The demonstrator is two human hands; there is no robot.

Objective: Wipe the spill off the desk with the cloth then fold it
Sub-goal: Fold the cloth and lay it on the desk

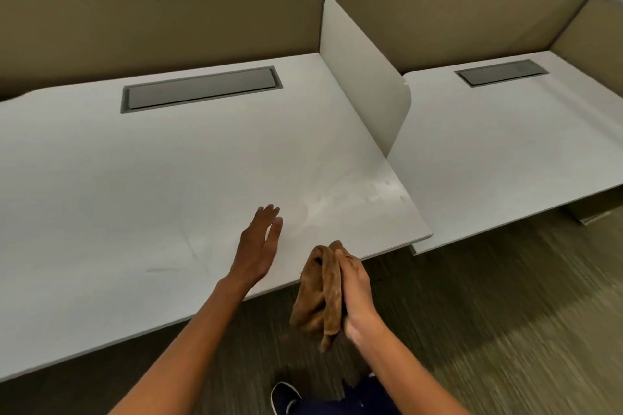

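Observation:
A brown cloth [320, 293] hangs bunched from my right hand [357, 293], which grips it just off the front edge of the white desk [135, 195]. My left hand [259, 246] hovers flat over the desk near its front edge, fingers apart, holding nothing. A faint wet smear, the spill [354, 195], shows on the desk's right front corner, just beyond both hands.
A white divider panel [364, 77] stands along the desk's right side, with a second desk [505, 145] beyond it. A grey cable tray lid [202, 89] is set into the desk's back. Tan partitions rise behind. A dark shoe [286, 397] shows on the carpet below.

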